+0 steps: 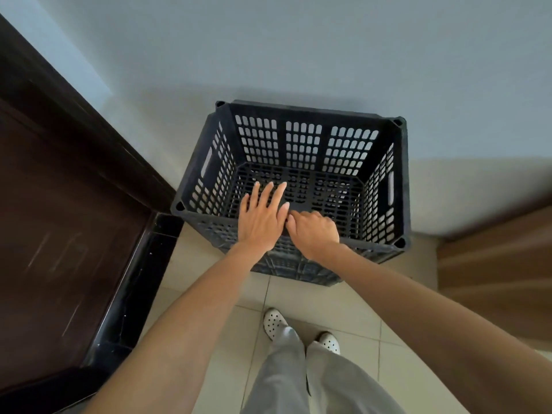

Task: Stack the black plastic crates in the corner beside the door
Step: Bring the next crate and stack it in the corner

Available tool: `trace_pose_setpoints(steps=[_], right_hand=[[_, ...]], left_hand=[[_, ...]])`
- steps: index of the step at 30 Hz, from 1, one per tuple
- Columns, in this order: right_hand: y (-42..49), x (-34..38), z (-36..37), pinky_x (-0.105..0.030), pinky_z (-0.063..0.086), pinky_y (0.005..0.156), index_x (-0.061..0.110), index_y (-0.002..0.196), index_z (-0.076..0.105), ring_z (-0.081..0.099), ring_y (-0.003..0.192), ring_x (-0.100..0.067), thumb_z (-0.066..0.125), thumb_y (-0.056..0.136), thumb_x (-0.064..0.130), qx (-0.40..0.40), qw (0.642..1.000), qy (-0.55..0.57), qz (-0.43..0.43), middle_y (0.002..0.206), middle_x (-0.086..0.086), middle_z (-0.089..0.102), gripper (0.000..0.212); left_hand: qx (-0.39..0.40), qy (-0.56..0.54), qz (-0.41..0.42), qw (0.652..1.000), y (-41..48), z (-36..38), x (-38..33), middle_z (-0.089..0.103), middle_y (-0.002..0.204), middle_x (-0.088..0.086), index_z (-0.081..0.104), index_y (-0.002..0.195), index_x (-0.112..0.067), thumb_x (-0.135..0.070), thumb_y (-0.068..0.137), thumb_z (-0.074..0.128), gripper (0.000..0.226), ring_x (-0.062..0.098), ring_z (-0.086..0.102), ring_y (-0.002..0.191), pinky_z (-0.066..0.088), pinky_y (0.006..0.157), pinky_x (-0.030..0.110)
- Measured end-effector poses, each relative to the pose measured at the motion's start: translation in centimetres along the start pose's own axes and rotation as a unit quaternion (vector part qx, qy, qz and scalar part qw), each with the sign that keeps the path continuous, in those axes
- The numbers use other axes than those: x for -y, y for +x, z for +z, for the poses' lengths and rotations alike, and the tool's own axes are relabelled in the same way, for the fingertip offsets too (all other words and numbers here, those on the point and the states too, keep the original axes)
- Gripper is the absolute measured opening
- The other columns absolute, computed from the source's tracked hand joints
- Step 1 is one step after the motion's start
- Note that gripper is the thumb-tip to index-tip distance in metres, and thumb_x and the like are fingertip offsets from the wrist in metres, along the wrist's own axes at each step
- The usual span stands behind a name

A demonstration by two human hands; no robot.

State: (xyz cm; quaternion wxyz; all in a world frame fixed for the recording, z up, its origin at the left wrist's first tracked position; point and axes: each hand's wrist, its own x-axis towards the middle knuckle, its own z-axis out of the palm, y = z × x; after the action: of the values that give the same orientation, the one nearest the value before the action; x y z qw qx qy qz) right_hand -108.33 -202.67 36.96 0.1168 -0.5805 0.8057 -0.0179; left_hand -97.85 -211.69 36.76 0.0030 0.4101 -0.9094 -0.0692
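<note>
A black plastic crate (301,180) stands open side up in the corner, its back against the pale wall (298,55) and its left side just beside the dark wooden door (59,219). From here I cannot tell for certain whether another crate sits beneath it, though darker lattice shows below its near wall.

Both arms reach over the near rim. The left hand (263,216) is spread flat, fingers splayed over the rim and pointing down into the crate. The right hand (313,231) is curled closed on the near rim, touching the left.

I judge this as the settling step: the crate is placed and is being squared up. Next, it seems, the hands should let go and the person should step back across the tiled floor (343,303) to fetch another crate, if any remain.
</note>
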Motion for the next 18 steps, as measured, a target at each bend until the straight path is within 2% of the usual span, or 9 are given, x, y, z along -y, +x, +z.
trace_pose_setpoints(steps=[3, 7, 12, 15, 18], right_hand=[[0.08, 0.04, 0.52, -0.034, 0.037, 0.057, 0.019, 0.104, 0.057, 0.061, 0.09, -0.027, 0.035, 0.097, 0.029, -0.028, 1.0, -0.002, -0.001, 0.096, -0.003, 0.063, 0.026], [0.32, 0.17, 0.69, -0.031, 0.035, 0.053, 0.021, 0.101, 0.059, 0.061, 0.084, -0.024, 0.029, 0.097, 0.032, -0.051, 0.999, -0.015, 0.002, 0.091, 0.0, 0.063, 0.032], [0.47, 0.23, 0.59, -0.027, 0.029, 0.045, 0.023, 0.095, 0.062, 0.06, 0.074, -0.019, 0.039, 0.097, 0.033, -0.07, 0.996, -0.048, 0.004, 0.082, 0.004, 0.062, 0.025], [0.45, 0.32, 0.5, -0.028, 0.031, 0.045, 0.023, 0.099, 0.06, 0.059, 0.081, -0.019, 0.031, 0.099, 0.035, -0.06, 0.997, -0.047, 0.015, 0.088, 0.004, 0.062, 0.031], [0.25, 0.02, 0.58, -0.03, 0.038, 0.05, 0.021, 0.117, 0.054, 0.056, 0.099, -0.022, 0.033, 0.099, 0.033, -0.013, 0.998, -0.063, -0.008, 0.11, 0.002, 0.057, 0.03]], left_hand=[[-0.012, 0.008, 0.006, 1.0, -0.19, 0.21, 0.05, 0.035, 0.157, -0.001, 0.019, 0.154, -0.036, -0.046, 0.103, 0.017, 0.052, 0.026, 0.025, 0.148, 0.027, 0.117, 0.045], [-0.012, 0.001, 0.006, 1.0, 0.08, 0.35, 0.05, 0.039, 0.155, -0.001, 0.024, 0.153, -0.037, -0.044, 0.104, 0.016, 0.05, 0.025, 0.029, 0.146, 0.029, 0.115, 0.042], [-0.005, -0.008, 0.015, 1.0, 0.5, 0.66, 0.27, 0.042, 0.153, -0.002, 0.028, 0.151, -0.038, -0.043, 0.104, 0.016, 0.049, 0.025, 0.036, 0.143, 0.035, 0.11, 0.042], [0.027, -0.008, 0.021, 0.999, 0.59, 0.42, 0.4, 0.039, 0.155, -0.003, 0.024, 0.152, -0.039, -0.045, 0.103, 0.013, 0.05, 0.024, 0.033, 0.144, 0.032, 0.111, 0.042], [0.081, -0.032, 0.027, 0.996, 0.52, -0.11, 0.31, 0.034, 0.157, -0.002, 0.022, 0.152, -0.037, -0.045, 0.104, 0.015, 0.05, 0.025, 0.026, 0.147, 0.027, 0.115, 0.044]])
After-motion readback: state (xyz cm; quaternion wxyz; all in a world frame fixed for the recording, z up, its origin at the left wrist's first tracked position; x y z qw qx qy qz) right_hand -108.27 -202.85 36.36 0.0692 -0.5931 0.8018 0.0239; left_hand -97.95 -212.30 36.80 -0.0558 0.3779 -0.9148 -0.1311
